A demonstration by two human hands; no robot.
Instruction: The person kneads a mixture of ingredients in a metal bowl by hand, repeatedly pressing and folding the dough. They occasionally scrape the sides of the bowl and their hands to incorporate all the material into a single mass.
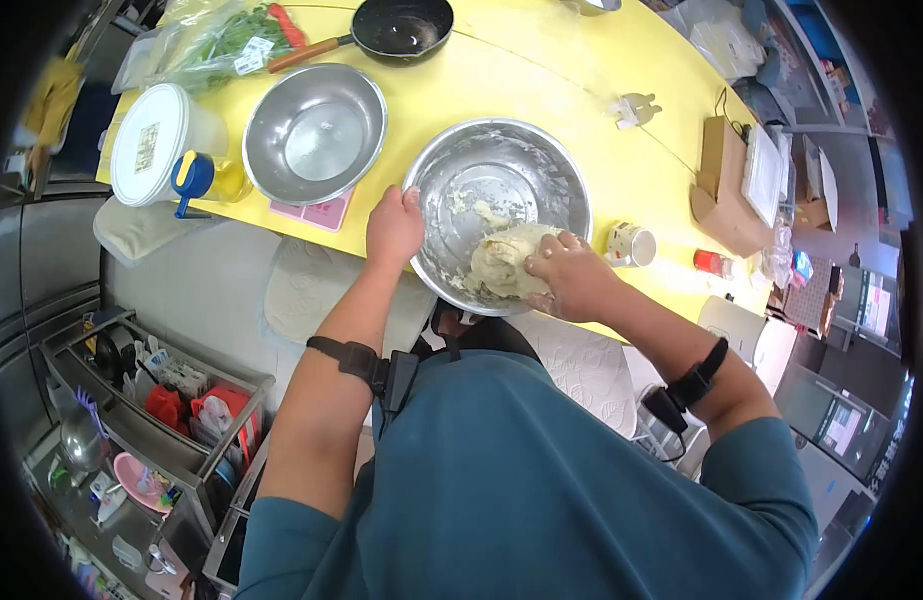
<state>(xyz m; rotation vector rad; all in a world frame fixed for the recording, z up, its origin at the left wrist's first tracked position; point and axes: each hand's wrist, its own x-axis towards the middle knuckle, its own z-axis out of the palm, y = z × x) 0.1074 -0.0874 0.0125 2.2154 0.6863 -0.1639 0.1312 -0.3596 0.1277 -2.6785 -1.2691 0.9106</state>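
Observation:
A steel mixing bowl [451, 170] stands at the front edge of the yellow table, its inside smeared with flour and bits of dough. In its near right part lies a rough, pale lump of dough [503, 262]. My right hand [571, 275] is closed on the right side of this lump, fingers pressed into it and dusted with dough. At the bowl's left rim, my left hand [395, 228] grips the edge with the thumb on top. Part of the dough is hidden behind my right fingers.
Left of the bowl, an empty steel basin [321, 130] rests on a pink scale [316, 212]. Beyond are a white-lidded tub [149, 145], a blue-topped oil bottle [193, 175], a black frying pan [401, 30] and bagged greens [226, 50]. To the right stand a mug [631, 245] and a red-topped jar [713, 263].

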